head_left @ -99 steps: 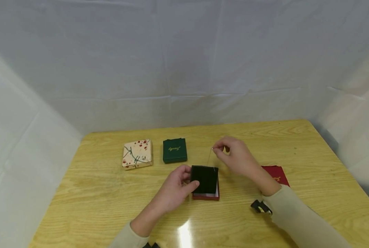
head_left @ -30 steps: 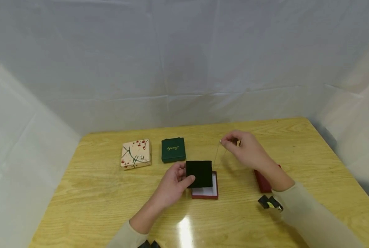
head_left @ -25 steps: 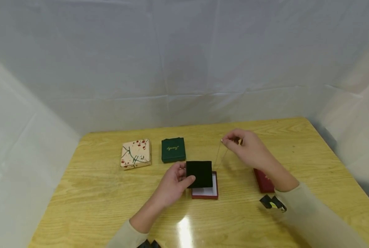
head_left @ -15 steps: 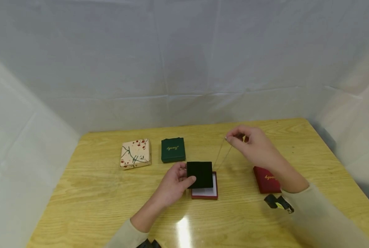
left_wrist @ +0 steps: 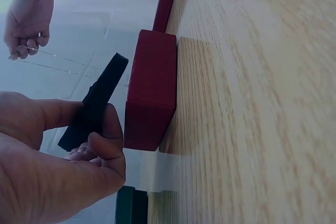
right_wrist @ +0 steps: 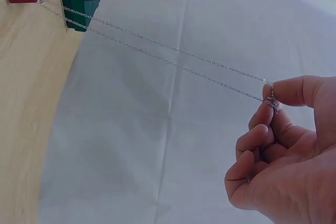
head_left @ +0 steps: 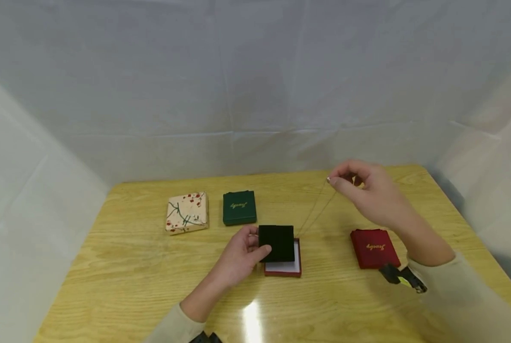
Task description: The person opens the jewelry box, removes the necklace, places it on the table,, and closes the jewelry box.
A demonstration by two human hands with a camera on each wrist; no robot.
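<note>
My left hand (head_left: pixel 238 259) pinches a black square jewelry-box insert (head_left: pixel 277 244) between thumb and fingers. In the left wrist view the insert is tilted, next to the red box base (left_wrist: pixel 151 77). That base stands on the table, and its white inside shows partly below the insert in the head view. Up and to the right, my right hand (head_left: pixel 373 195) pinches a silver necklace (right_wrist: pixel 178 51) at one end, between thumb and index finger. Two fine strands of its chain slant down, nearly taut, to the box corner in the right wrist view.
A red lid with gold lettering (head_left: pixel 374 247) lies on the table (head_left: pixel 152 295) beneath my right forearm. Behind the insert is a green jewelry box (head_left: pixel 240 207), and left of that a cream box with a floral pattern (head_left: pixel 188 213). White sheeting (head_left: pixel 255 95) surrounds the table.
My right hand has moved up and to the right, stretching out more of the necklace chain and uncovering the red lid. Early on, the insert shifted left off the base; lately it hardly moves.
</note>
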